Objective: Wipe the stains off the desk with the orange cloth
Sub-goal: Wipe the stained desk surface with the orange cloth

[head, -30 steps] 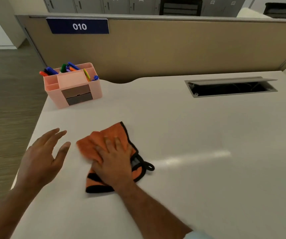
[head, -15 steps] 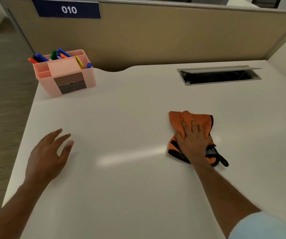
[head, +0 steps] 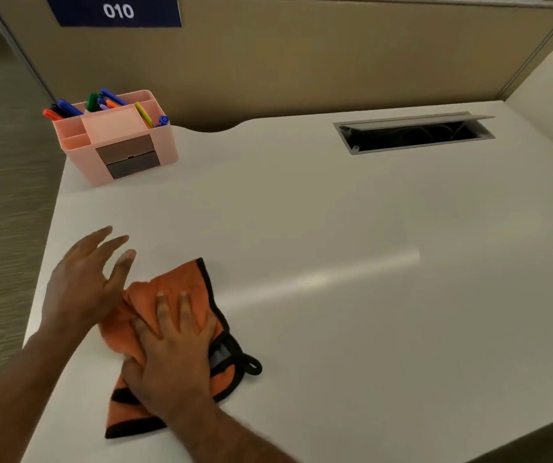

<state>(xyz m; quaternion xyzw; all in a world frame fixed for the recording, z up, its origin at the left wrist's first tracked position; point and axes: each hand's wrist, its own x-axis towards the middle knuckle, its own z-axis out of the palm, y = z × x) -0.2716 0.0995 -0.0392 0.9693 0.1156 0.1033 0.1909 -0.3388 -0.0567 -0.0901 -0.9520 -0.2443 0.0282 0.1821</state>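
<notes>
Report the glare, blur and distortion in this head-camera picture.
Head view: a pale glare streak crosses the desk; the left hand and the floor are motion-smeared; the right hand on the orange cloth is slightly soft; wide-angle bending curves the partition.

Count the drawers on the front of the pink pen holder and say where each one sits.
2. The upper drawer sits just below the holder's top tray, and the lower drawer sits directly beneath it, on the front of the pink pen holder. The other sides are hidden.
</notes>
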